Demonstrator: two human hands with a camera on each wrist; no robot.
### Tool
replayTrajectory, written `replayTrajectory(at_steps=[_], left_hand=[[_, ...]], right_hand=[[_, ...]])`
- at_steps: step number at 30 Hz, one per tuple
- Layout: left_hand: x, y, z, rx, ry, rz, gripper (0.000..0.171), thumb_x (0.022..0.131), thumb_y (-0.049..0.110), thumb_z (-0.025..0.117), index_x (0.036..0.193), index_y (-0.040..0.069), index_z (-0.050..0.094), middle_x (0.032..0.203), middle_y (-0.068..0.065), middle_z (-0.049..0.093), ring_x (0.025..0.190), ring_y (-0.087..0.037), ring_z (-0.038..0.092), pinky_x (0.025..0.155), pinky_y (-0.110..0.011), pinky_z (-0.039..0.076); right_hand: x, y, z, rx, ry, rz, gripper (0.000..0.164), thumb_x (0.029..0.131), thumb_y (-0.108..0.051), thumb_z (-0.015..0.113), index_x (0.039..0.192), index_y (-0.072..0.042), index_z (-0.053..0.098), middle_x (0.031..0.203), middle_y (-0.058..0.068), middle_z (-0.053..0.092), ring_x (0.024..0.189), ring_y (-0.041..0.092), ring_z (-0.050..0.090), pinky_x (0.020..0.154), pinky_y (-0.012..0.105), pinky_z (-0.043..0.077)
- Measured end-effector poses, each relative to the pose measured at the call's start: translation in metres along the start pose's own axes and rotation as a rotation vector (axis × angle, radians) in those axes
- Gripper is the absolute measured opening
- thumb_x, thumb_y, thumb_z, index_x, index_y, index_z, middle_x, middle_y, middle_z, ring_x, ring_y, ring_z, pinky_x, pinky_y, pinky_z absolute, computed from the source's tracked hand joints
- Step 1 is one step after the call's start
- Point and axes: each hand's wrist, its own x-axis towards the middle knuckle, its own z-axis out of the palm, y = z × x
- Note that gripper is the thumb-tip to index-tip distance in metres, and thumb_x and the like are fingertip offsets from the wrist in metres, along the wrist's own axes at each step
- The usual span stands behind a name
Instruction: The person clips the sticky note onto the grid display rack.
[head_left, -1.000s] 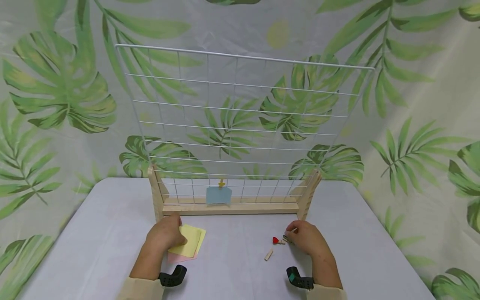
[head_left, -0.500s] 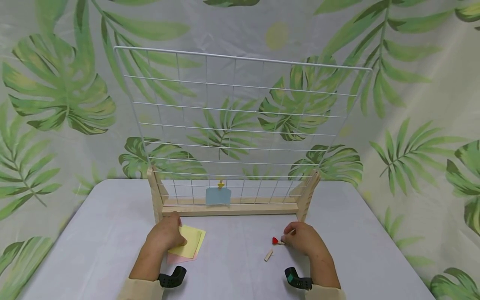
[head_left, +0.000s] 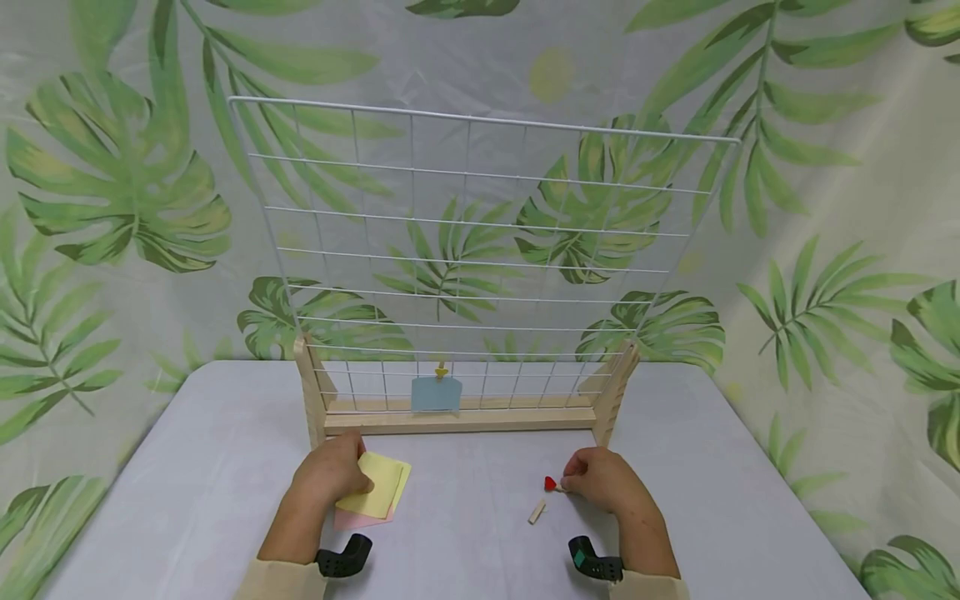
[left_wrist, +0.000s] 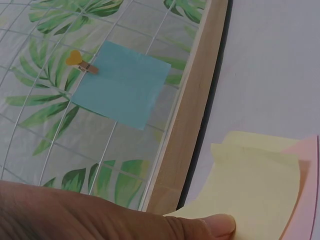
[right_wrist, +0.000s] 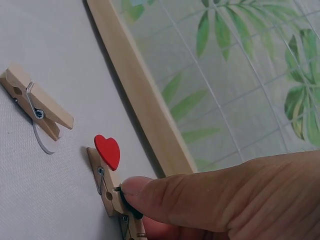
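My left hand (head_left: 333,471) pinches a yellow paper note (left_wrist: 255,180), thumb on top; its fingers underneath are hidden. Another yellow sheet and a pink paper note (head_left: 356,520) lie under it. My right hand (head_left: 603,479) pinches a small wooden clothespin (right_wrist: 131,227) with a dark piece (right_wrist: 132,204) on it, partly covered by the thumb. Right at the thumb tip is a clothespin with a red heart (right_wrist: 108,151), lying on the table. Farther left lies another wooden clothespin (right_wrist: 37,102), with a loose pale strip beside it.
A white wire grid (head_left: 465,242) stands in a wooden base (head_left: 461,422) at the back of the white table (head_left: 247,400). On its lower part a clothespin with a yellow heart (left_wrist: 75,58) holds a blue paper note (left_wrist: 122,85). Leaf-patterned cloth hangs behind.
My right hand has shifted slightly left toward the red-heart clothespin, and the dark-topped pin that showed at its fingertips is now covered in the head view. My left hand stays put.
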Motion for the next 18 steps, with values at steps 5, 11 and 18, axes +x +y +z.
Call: replayTrajectory(at_steps=[5,11,18], left_hand=[[-0.002,-0.001,-0.002,0.008,0.008,0.052,0.023,0.080,0.006,0.080,0.095,0.004,0.063,0.082,-0.007,0.063,0.074,-0.021,0.054,0.062,-0.032,0.043],[-0.004,-0.003,-0.005,-0.034,0.003,0.088,0.005,0.090,0.006,0.069,0.090,0.005,0.064,0.078,-0.006,0.059,0.070,-0.019,0.053,0.058,-0.029,0.041],[-0.007,0.000,-0.012,-0.061,-0.023,0.088,0.012,0.100,0.012,0.059,0.096,0.006,0.069,0.079,-0.006,0.059,0.072,-0.019,0.053,0.061,-0.030,0.042]], right_hand=[[-0.001,0.000,-0.001,-0.005,0.004,-0.011,0.014,0.086,-0.014,0.079,0.080,-0.013,0.067,0.075,0.000,0.061,0.074,0.018,0.054,0.062,0.031,0.041],[-0.001,0.001,-0.002,0.025,0.006,-0.004,0.015,0.085,-0.013,0.079,0.081,-0.012,0.065,0.075,0.001,0.061,0.072,0.018,0.054,0.060,0.030,0.040],[-0.001,0.002,-0.005,0.037,0.002,0.011,0.010,0.086,-0.013,0.079,0.091,-0.009,0.072,0.080,0.002,0.064,0.074,0.018,0.056,0.061,0.031,0.043]])
